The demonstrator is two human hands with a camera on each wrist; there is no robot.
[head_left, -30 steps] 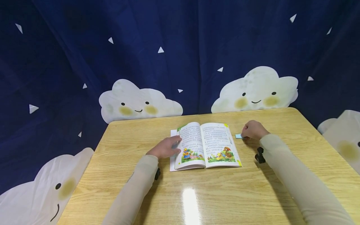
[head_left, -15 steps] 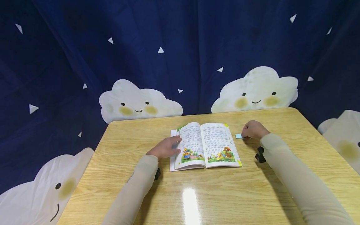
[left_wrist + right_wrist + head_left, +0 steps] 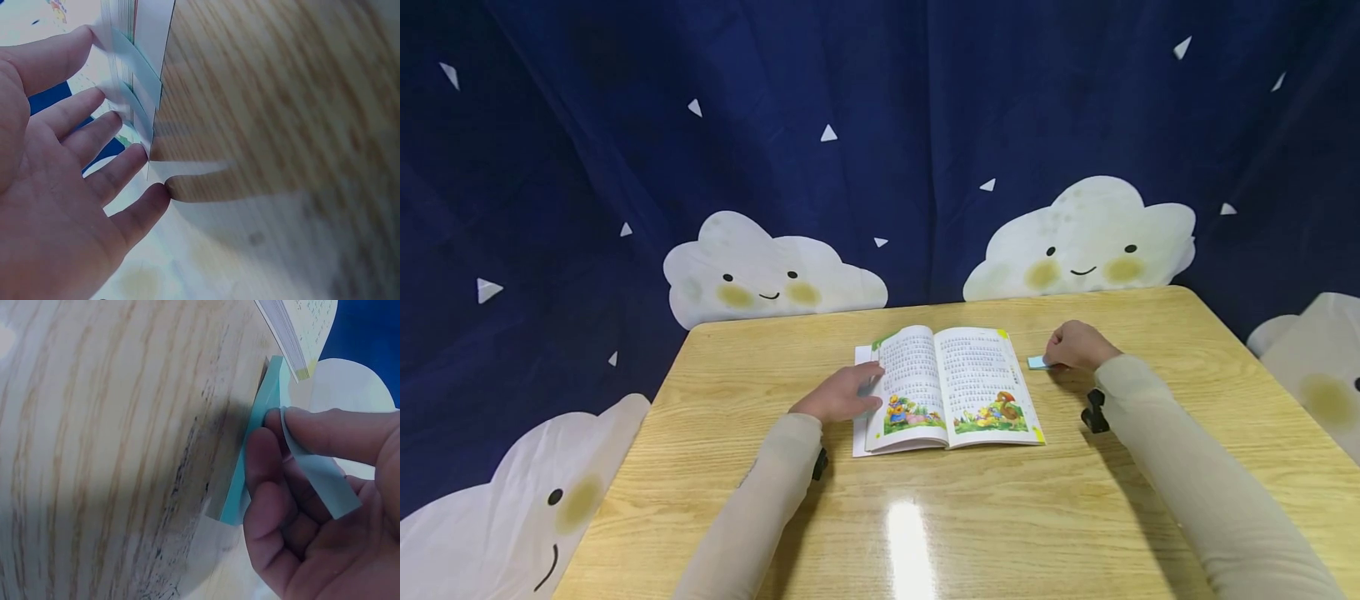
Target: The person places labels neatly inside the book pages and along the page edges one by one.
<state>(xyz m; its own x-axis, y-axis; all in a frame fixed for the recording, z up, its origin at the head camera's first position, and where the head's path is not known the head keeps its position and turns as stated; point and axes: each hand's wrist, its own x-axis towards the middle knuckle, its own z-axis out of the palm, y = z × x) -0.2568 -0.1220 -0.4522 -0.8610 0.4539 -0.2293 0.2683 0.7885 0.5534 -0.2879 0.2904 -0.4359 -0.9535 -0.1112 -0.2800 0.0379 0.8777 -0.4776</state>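
Observation:
An open picture book (image 3: pixel 973 371) lies on the table, with printed text and coloured animal drawings on both pages. My left hand (image 3: pixel 840 395) rests at its left page edge, fingers relaxed and spread. Pale blue paper strips (image 3: pixel 140 69) stick out from the page edges in the left wrist view, beside the fingertips. Right of the book, my right hand (image 3: pixel 1077 346) is at a light blue sticky note pad (image 3: pixel 236 494). Between thumb and forefinger it pinches one pale blue sticky note (image 3: pixel 328 486), whose free end curves away from the pad. The other fingers are curled alongside the pad.
The wooden table (image 3: pixel 985 517) extends around the book, its far edge against a dark blue curtain (image 3: pixel 880 108) printed with smiling clouds. A white sheet or cover (image 3: pixel 861 442) shows under the book's left side. Dark wrist devices (image 3: pixel 1095 412) sit below both sleeves.

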